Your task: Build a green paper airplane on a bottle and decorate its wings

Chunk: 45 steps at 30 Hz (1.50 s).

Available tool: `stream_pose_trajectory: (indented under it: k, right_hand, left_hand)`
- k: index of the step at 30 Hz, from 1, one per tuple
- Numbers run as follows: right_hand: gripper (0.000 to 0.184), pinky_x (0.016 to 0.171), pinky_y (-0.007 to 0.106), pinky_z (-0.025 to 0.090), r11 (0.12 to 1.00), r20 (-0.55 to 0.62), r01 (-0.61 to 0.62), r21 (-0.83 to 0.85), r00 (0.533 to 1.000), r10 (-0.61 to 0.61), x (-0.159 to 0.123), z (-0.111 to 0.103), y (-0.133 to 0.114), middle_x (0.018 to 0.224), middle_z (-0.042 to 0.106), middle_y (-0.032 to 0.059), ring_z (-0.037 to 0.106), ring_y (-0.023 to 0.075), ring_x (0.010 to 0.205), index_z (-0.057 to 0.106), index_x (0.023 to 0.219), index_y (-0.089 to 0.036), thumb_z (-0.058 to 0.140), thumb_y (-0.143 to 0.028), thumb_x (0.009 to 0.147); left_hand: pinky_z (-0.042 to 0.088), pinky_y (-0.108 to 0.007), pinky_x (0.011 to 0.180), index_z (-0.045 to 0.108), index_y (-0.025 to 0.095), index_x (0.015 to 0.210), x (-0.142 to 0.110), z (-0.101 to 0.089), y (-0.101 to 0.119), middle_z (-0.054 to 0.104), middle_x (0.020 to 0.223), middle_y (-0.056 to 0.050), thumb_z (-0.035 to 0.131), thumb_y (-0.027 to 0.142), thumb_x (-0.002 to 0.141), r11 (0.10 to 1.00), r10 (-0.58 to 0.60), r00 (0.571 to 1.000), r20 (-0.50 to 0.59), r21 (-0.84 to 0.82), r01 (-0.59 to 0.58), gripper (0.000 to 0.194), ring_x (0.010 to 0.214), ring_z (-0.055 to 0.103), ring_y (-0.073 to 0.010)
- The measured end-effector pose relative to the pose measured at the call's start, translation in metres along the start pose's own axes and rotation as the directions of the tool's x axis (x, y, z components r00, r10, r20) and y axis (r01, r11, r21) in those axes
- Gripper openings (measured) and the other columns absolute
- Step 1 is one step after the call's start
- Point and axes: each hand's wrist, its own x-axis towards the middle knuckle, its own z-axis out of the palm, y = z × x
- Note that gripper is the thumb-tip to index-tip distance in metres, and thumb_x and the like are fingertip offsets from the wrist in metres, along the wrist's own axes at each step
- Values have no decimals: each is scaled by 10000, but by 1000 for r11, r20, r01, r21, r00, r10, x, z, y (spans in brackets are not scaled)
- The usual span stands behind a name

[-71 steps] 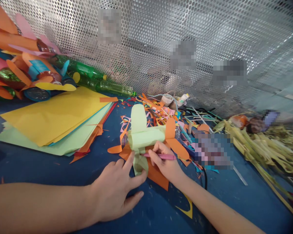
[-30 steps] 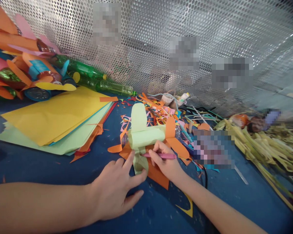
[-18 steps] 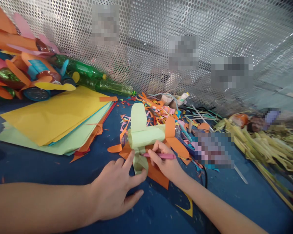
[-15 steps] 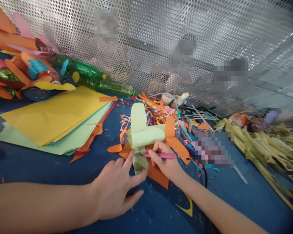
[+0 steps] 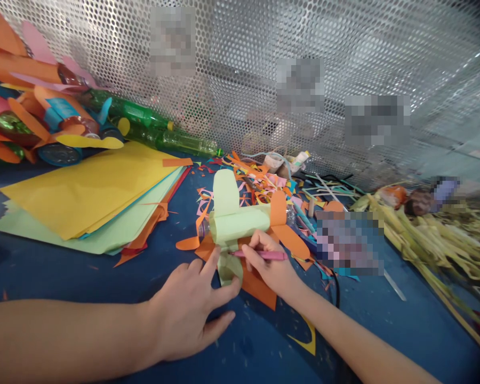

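A bottle wrapped in light green paper, shaped like a plane (image 5: 240,224) with green wings and an orange tail band, lies on the blue table (image 5: 84,277). My left hand (image 5: 188,312) rests flat with fingers spread, its index and middle fingers pressing the near green wing (image 5: 229,268) down on an orange paper sheet (image 5: 258,288). My right hand (image 5: 270,264) is closed around a pink pen (image 5: 264,256), whose tip touches the wing close to the bottle body.
A stack of yellow, green and orange paper sheets (image 5: 92,197) lies to the left. Finished paper-and-bottle planes (image 5: 44,117) and green bottles (image 5: 160,133) sit at the back left by the perforated metal screen (image 5: 264,53). Paper scraps (image 5: 264,186) and dried leaf strips (image 5: 436,245) lie right.
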Motion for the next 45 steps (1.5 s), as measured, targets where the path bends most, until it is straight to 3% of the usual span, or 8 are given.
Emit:
stream_pose_trajectory:
  k: [45]
  right_hand:
    - [239,457,222,336,1000,-67,-4,-23,998,3,1,0,3,450,468,-77,421,99,410,365,662,-225,485,-263,865]
  left_hand:
    - [502,-446,640,384,354,1311,0,-2,0,412,1338,-188,380,431,884,1000,-5,1000,-2,-24,5,434,834,597,-297]
